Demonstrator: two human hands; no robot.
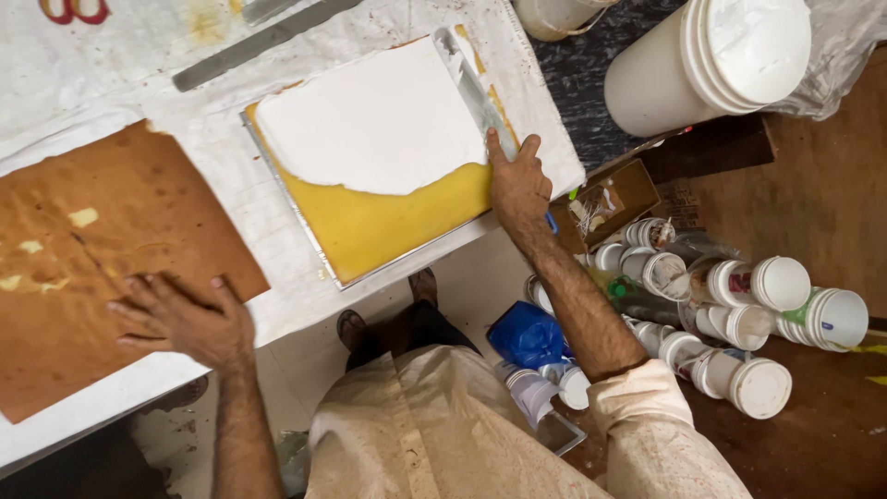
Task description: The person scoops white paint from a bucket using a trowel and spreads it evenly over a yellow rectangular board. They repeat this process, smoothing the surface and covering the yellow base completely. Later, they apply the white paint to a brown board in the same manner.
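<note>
On the table, left hand (185, 319) splayed on brown sheet (83, 249), right hand (517, 185) perhaps gripping scraper (471, 79).

At the centre of the frame the right hand (519, 185) grips a long flat scraper (473, 85) laid along the right edge of a yellow sponge slab (388, 226), mostly covered with white cream (374, 125). At lower left the left hand (185, 319) rests flat, fingers spread, on a brown cake sheet (102, 240). White tubs (739, 323) lie clustered on the floor at right.

Brown sheet (92, 268) cut off left
</note>
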